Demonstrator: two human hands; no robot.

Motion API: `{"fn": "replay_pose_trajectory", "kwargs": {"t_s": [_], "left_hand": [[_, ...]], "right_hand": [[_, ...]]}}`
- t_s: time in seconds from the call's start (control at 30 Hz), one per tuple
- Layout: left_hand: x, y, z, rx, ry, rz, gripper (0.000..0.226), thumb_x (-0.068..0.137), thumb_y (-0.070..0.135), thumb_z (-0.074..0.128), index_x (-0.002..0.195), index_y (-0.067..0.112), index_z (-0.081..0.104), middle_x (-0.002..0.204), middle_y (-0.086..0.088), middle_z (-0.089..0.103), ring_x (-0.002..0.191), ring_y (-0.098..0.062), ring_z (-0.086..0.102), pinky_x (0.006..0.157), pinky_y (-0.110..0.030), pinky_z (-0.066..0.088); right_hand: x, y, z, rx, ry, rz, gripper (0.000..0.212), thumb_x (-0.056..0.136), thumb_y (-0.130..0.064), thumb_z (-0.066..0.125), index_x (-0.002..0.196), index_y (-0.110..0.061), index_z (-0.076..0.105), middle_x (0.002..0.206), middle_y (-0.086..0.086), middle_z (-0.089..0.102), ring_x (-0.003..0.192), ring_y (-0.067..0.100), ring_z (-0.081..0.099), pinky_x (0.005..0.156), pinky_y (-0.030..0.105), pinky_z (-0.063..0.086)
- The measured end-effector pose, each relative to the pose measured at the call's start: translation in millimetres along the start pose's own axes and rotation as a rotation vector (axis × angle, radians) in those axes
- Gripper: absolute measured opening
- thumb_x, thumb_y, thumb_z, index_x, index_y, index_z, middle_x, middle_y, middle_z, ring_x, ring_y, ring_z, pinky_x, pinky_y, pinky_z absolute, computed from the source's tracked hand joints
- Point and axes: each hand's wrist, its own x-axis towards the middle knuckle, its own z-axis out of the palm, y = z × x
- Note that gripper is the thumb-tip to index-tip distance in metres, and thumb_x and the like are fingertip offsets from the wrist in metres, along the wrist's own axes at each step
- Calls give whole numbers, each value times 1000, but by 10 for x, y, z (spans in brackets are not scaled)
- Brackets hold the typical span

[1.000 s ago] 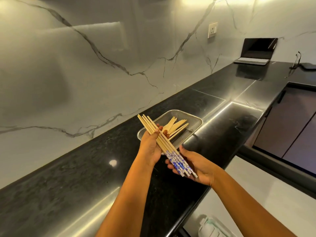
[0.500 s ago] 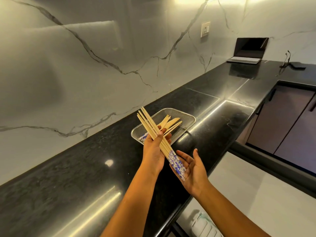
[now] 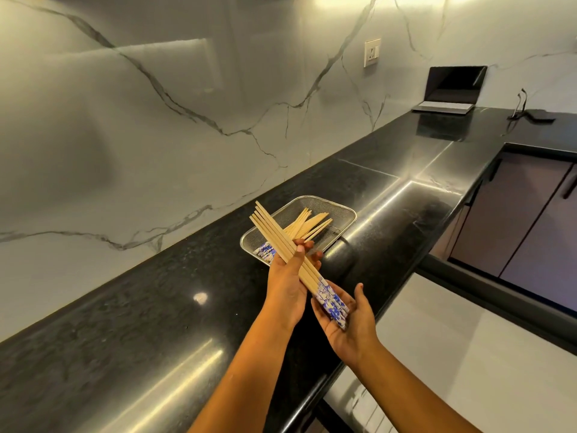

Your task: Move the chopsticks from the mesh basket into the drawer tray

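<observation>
My left hand [image 3: 288, 284] grips a bundle of several wooden chopsticks [image 3: 274, 234] with blue-and-white patterned ends, held slanted above the counter. My right hand [image 3: 349, 323] lies palm up under the patterned ends, fingers straight, touching them. Behind the hands a rectangular mesh basket [image 3: 345, 214] sits on the black counter and holds several more chopsticks [image 3: 307, 225], their patterned ends at its near left corner. The drawer tray is out of sight.
The black stone counter [image 3: 156, 323] runs along a marble wall. At the far end stand an open laptop [image 3: 449, 89] and a small dark device with a cable [image 3: 537, 114]. Dark cabinet fronts [image 3: 530, 214] line the right; a white object [image 3: 368, 410] shows below the counter edge.
My left hand lifted the bundle slightly away from the basket. My right hand let go of the patterned ends, opened, and now lies flat under them again.
</observation>
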Motion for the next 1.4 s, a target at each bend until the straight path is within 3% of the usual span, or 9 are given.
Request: {"fn": "replay_pose_trajectory", "kwargs": {"t_s": [0.27,0.53,0.67,0.8,0.9,1.0,1.1,1.2,1.4], "left_hand": [[-227,-203,77,4,-20,-12,17,95,11,47,86,18,60,85,-4,70,85,-19,69,80,-33,52],[-324,-395,100,5,17,-92,14,95,13,45,91,15,58,94,-6,71,95,-21,68,89,-40,51],[-321,-429,50,-26,12,-117,13,96,11,43,93,13,56,97,-8,69,97,-24,66,84,-39,52],[-354,-574,7,90,-36,-175,14,95,13,46,96,13,60,95,-8,70,92,-21,68,77,-32,54],[-398,-744,2,133,-112,-244,21,97,11,43,110,14,59,100,-8,71,94,-19,69,75,-29,56],[-434,-900,3,149,-199,-333,22,97,10,43,109,9,61,104,-12,71,100,-25,68,85,-34,55],[-460,-1012,-39,169,-223,-394,19,95,11,46,102,8,64,109,-15,70,105,-28,67,89,-38,52],[-502,-1123,-76,185,-267,-433,15,92,15,52,96,8,64,106,-11,73,106,-25,67,88,-34,51],[-633,-1388,-236,305,-284,-551,21,91,3,53,110,6,60,106,-12,66,104,-23,64,90,-32,53]], "right_hand": [[-72,-103,-39,-71,15,-17,66,95,-57,32,108,-1,65,102,22,71,95,32,67,87,41,53],[-89,-76,-99,-76,-28,-27,59,95,-53,38,104,-1,66,93,20,75,82,27,74,74,37,60],[-78,-229,-225,-406,-13,-56,48,96,-48,42,95,-8,69,88,12,75,81,22,72,77,34,56],[-108,-509,-125,-930,-85,-285,23,97,-32,49,96,-24,71,99,4,72,97,20,66,82,29,53],[-139,-709,97,-1250,-243,-324,17,95,-27,53,93,-35,68,94,-5,72,84,4,68,68,14,51],[-89,-837,265,-1508,-343,-246,12,92,-29,58,97,-26,69,85,-4,70,73,-2,65,69,18,52],[-29,-936,309,-1538,-401,-154,11,89,-19,63,98,-17,69,99,5,74,92,12,70,87,26,52],[-1,-984,218,-1501,-452,-13,13,88,-10,63,95,-19,69,91,-1,75,80,7,73,72,17,57],[-37,-1023,-260,-1651,-413,129,14,89,-13,64,102,-11,69,87,-6,75,83,7,72,70,19,58]]}}
